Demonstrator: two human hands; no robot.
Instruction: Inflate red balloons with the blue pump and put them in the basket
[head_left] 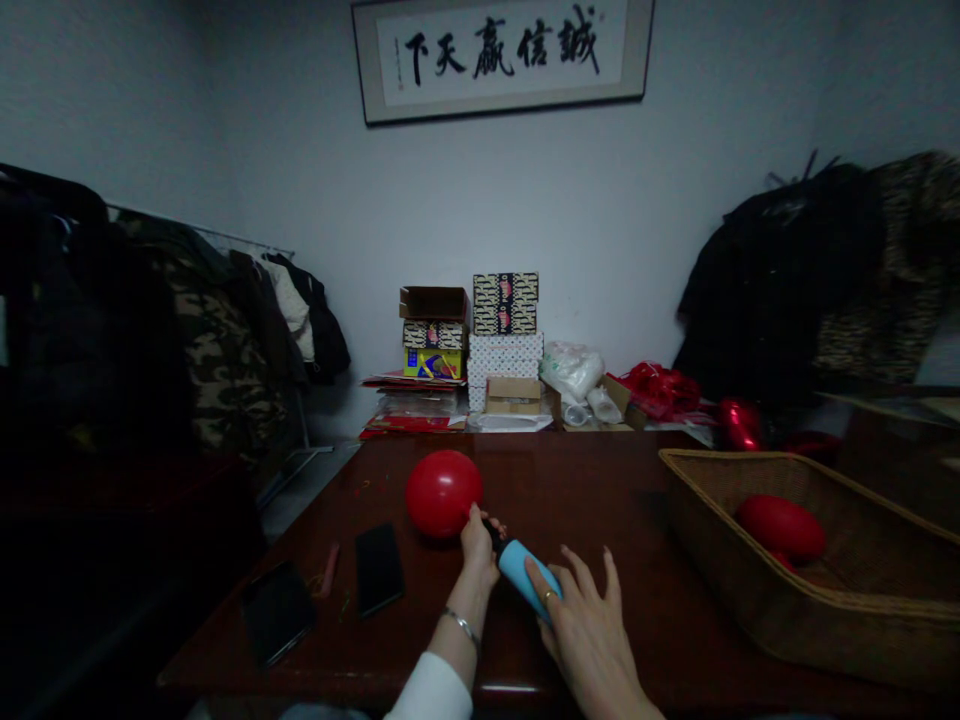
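A round red balloon (442, 493) rests on the dark wooden table (585, 500), its neck set on the nozzle of a light blue pump (525, 575). My left hand (478, 545) pinches the balloon's neck at the pump's black tip. My right hand (581, 610) lies over the pump's rear end, thumb and palm against it, the other fingers spread out above it.
A wicker basket (847, 600) at the right holds a red balloon (780, 525). Two dark phones (379, 568) (277, 610) and a pink strip (330, 568) lie at the left. Stacked boxes (472, 340), bags and red foil items line the far edge. Coats hang on both sides.
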